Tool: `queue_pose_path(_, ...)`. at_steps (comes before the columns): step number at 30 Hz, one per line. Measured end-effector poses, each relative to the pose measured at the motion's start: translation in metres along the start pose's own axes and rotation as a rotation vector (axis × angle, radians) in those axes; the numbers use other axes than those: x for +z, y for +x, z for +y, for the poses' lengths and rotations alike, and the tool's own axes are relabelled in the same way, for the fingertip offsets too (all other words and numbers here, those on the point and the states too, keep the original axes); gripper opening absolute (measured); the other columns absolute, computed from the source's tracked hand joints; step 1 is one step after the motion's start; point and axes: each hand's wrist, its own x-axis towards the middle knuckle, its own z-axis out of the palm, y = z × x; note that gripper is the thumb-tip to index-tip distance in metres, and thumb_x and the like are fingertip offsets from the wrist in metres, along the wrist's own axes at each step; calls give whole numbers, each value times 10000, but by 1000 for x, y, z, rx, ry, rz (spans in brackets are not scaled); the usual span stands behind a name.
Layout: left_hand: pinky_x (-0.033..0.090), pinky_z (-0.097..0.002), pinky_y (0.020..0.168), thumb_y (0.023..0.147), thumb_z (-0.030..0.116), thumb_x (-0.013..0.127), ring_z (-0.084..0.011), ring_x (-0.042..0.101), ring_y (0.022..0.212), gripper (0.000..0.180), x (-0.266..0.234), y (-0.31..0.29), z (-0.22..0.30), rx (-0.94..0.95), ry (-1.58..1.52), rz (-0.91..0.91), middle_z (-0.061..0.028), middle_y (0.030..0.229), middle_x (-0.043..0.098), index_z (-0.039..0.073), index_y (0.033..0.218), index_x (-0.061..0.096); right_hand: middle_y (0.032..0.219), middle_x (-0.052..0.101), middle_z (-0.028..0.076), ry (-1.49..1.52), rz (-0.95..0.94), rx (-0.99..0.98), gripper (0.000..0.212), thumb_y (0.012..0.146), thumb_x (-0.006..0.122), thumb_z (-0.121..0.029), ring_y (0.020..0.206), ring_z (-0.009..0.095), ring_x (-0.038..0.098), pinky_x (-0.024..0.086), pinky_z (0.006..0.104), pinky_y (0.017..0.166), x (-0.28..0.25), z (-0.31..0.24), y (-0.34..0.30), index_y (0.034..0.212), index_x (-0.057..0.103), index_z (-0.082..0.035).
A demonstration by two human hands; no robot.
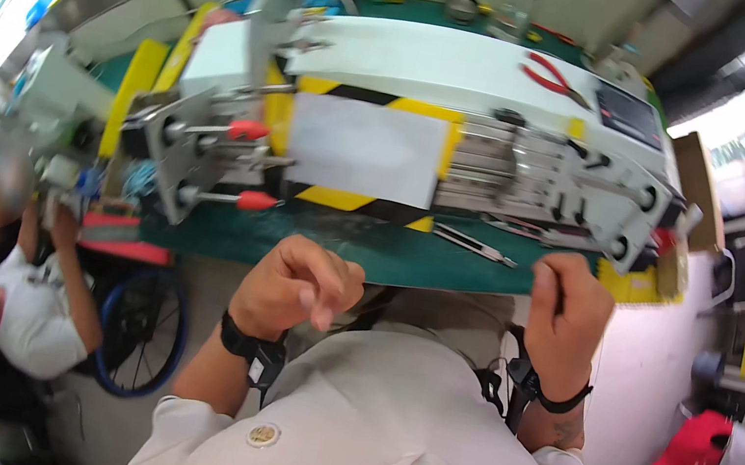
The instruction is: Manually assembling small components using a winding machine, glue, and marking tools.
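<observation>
My left hand (298,287) hovers at the near edge of the green-topped bench (340,247), its fingers curled in and no object showing in them. Farther right, my right hand (567,315) is raised with its fingers folded into a loose fist; nothing shows in it either. Beyond both hands stands a long white machine (404,54) with metal rails. A white sheet (365,151) with a yellow-and-black striped border covers part of its front. Pointed red tips (256,201) stick out at the machine's left. Just left of my right hand lie slim metal tweezers (475,244).
Red-handled pliers (545,76) rest on the machine top beside a dark screen (628,113). A glass jar (517,9) stands behind. A cardboard box (696,190) is at the right. At the left, another person (43,319) sits near a wheel (141,331).
</observation>
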Motion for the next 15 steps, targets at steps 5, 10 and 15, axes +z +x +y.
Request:
queue_pose_path(5, 478, -323, 746, 1037, 147, 707, -173, 553, 875, 827, 17, -32, -24, 400, -328, 406, -148, 1753, 559, 136, 1815, 424, 954, 679, 79, 30, -84, -492, 231, 877, 832, -32, 900, 289, 677, 530, 464, 861, 65, -66, 51, 1077, 721, -62)
queue_pose_path(10, 479, -296, 768, 1030, 152, 674, -153, 552, 920, 901, 10, -55, -25, 326, -278, 520, -161, 1913, 295, 108, 1854, 313, 967, 663, 70, 25, -386, -686, 310, 812, 832, -149, 933, 303, 657, 507, 467, 885, 156, -80, 60, 1098, 730, -87)
queue_pose_path(15, 493, -294, 750, 1079, 144, 663, -130, 565, 885, 816, 2, -46, -15, 341, -151, 695, -171, 1838, 449, 39, 1825, 351, 970, 666, 88, 73, -375, -729, 261, 812, 800, -143, 952, 323, 670, 514, 456, 843, 178, -88, 87, 1056, 724, -87)
